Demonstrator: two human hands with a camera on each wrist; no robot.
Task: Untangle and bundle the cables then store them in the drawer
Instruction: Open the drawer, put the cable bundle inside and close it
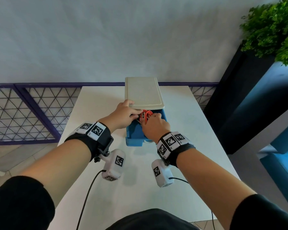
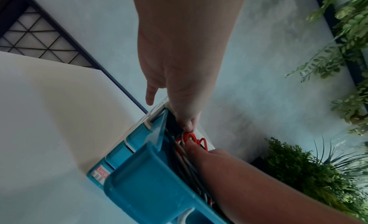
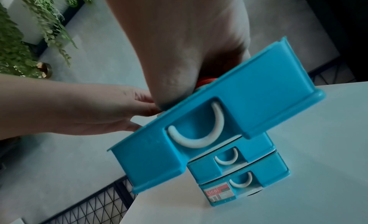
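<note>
A small blue drawer unit with a beige top (image 1: pixel 143 92) stands on the white table (image 1: pixel 93 193). Its top drawer (image 1: pixel 135 140) (image 3: pixel 259 93) is pulled out toward me. A red cable bundle (image 1: pixel 145 115) (image 2: pixel 188 136) lies at the back of that drawer, with a grey braided cable (image 2: pixel 187 161) beside it. My left hand (image 1: pixel 136 113) (image 2: pixel 187 126) reaches in from the left and pinches the red loops, one finger lying on the unit's top edge. My right hand (image 1: pixel 150 118) (image 3: pixel 175 85) is curled down onto the bundle from the front. Most of the cables are hidden under both hands.
The two lower drawers (image 3: pixel 235 158) are shut. A purple mesh railing (image 1: pixel 32 110) runs behind and left of the table. A dark planter (image 1: pixel 231 105) with a green plant (image 1: pixel 276 30) stands at the right. Black wrist-camera leads (image 1: pixel 86 196) trail over the near table edge.
</note>
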